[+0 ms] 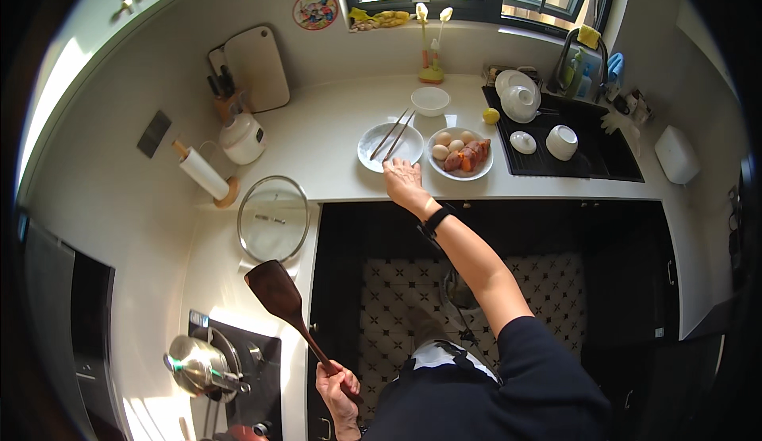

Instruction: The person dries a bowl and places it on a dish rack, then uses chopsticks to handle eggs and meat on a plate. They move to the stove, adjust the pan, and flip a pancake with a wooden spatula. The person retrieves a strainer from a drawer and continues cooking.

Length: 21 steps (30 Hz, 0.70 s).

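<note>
My left hand (338,384) is closed around the handle of a dark wooden spatula (277,292), its blade pointing up and to the left. My right hand (403,178), wearing a black wristband, reaches to the near rim of a white plate (368,145). A pair of brown chopsticks (397,135) rests across that plate, their lower ends close to my fingers; whether I touch or grip them cannot be told. Just right of it, a bowl (433,166) holds several eggs (443,139) and sweet potatoes (470,156). Behind them stands an empty white bowl (430,100).
A glass lid (272,220) and a paper towel roll (204,174) stand on the left counter. A metal pot (199,365) sits on the stove. At right, white bowls (520,103) and a small cup (561,142) are by the black sink (601,161), near a lemon (491,116).
</note>
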Tool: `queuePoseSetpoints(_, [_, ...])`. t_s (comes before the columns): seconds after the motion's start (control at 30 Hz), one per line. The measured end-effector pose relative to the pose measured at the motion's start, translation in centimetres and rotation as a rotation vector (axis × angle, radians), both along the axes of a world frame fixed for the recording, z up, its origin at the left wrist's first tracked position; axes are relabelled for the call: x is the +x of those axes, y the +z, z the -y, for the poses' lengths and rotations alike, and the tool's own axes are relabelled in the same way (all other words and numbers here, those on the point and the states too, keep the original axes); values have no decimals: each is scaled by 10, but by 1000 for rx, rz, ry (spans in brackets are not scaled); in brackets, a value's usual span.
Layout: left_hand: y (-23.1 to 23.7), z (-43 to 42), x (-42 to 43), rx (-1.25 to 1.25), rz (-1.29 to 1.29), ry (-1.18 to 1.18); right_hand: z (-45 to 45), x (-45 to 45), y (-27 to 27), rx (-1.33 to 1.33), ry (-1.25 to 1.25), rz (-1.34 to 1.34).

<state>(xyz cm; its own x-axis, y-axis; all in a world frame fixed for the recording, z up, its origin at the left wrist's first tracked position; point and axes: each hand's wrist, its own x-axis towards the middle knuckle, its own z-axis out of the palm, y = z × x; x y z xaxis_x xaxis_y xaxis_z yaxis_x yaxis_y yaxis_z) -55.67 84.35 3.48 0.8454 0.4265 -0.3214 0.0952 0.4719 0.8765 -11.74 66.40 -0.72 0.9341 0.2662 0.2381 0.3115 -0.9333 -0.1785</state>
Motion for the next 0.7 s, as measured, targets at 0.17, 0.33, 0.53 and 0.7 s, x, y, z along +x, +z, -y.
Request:
queuePoseSetpoints(0.17, [6,10,86,1,-34,16,-3,103,-26,-298,-108,-27])
queuePoseSetpoints(0.33, [5,16,141,28,-66,8,-5,151,-52,-396,-33,70])
queuePoseSetpoints(0.53, [3,14,169,59,-100,12,-5,175,-73,-491,72,235])
queuePoseSetpoints(0.7, [1,15,185,52,-121,20,-1,175,-80,-448,139,307])
